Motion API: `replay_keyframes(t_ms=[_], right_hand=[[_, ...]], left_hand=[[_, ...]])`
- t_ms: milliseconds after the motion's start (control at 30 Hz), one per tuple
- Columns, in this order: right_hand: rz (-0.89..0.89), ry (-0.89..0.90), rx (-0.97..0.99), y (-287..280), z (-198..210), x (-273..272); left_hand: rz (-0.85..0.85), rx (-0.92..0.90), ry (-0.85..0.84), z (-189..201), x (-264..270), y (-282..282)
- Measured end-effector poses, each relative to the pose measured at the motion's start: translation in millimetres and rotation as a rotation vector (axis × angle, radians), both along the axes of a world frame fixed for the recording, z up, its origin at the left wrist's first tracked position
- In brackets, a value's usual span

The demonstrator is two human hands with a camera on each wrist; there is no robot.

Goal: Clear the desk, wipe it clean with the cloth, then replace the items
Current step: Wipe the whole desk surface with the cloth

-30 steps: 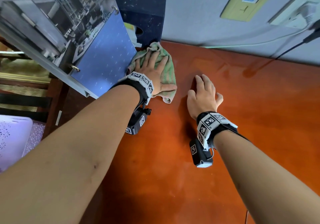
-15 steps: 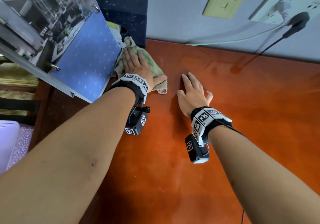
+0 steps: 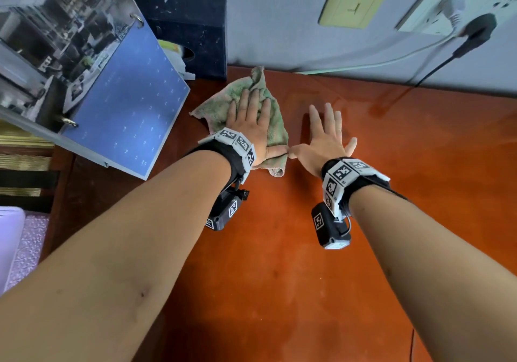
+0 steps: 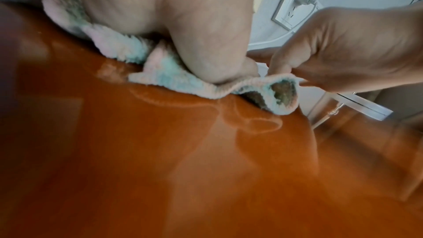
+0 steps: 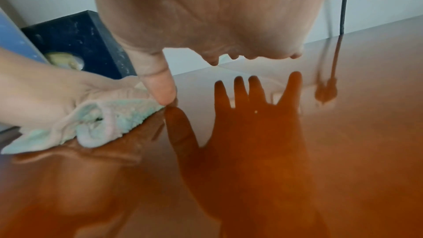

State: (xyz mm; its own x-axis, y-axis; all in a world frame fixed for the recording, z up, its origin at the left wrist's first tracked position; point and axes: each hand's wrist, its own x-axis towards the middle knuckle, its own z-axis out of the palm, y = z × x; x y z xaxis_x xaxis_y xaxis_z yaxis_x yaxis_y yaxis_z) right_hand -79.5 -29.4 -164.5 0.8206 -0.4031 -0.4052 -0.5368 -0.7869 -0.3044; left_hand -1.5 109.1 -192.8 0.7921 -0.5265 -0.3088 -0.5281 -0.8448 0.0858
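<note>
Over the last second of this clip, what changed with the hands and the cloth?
The right hand spread its fingers and its thumb now meets the left hand at the green terry cloth. The left hand stays flat on the cloth, beside the blue calendar and dark tissue box.

Both forearms are reaching forward side by side, each wrist wearing a marker band with a camera slung beneath. The left hand is lying palm down with its fingers straight. The right hand is hovering flat, fingers spread, its thumb tip touching the left thumb.
</note>
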Motion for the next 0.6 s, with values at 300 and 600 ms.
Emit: replay_keyframes(t_ms=[300,600], right_hand=[[-0.031,0.122,0.011,-14.1,-12.6,-2.2],[-0.034,0.128,0.061,-18.7,-10.6,1.3]], left_hand=[[0.257,-0.035,-0.013,5.2,32.7,-42.8],[0.522,-0.081,-0.036,2.2,62.5,-73.1]])
